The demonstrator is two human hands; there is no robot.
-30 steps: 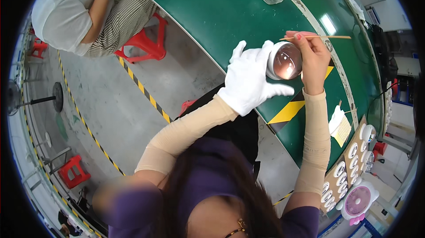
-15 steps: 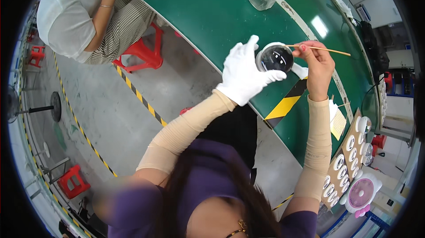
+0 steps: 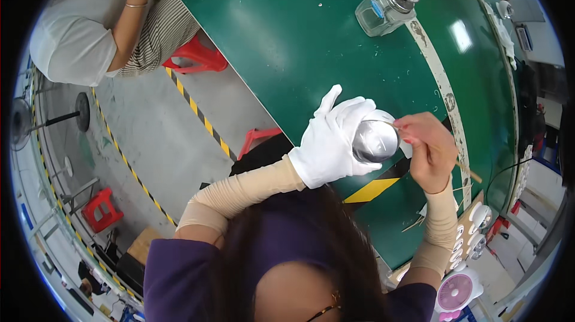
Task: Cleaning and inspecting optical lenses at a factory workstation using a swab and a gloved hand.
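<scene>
A round, glossy glass lens (image 3: 377, 142) rests in my left hand (image 3: 328, 145), which wears a white glove. The fingers and thumb curl around its rim. My bare right hand (image 3: 432, 149) pinches a thin wooden stick (image 3: 468, 171). The stick's front end lies at the far edge of the lens, while its back end pokes out past the heel of my hand. Both hands are above the green table (image 3: 287, 40) near its front edge. Something white shows between the lens and my right hand, partly hidden.
A glass bottle with a metal top (image 3: 386, 11) stands farther back. Black-and-yellow tape (image 3: 372, 190) crosses the table below my hands. At the right are a board with white rings (image 3: 460, 244) and a pink fan (image 3: 456, 291). A co-worker (image 3: 78, 43) sits at the left.
My view has shifted, and both hands appear lower. The lens has tilted, turning from dark to bright and silvery. The stick now slants down to the right instead of lying nearly level.
</scene>
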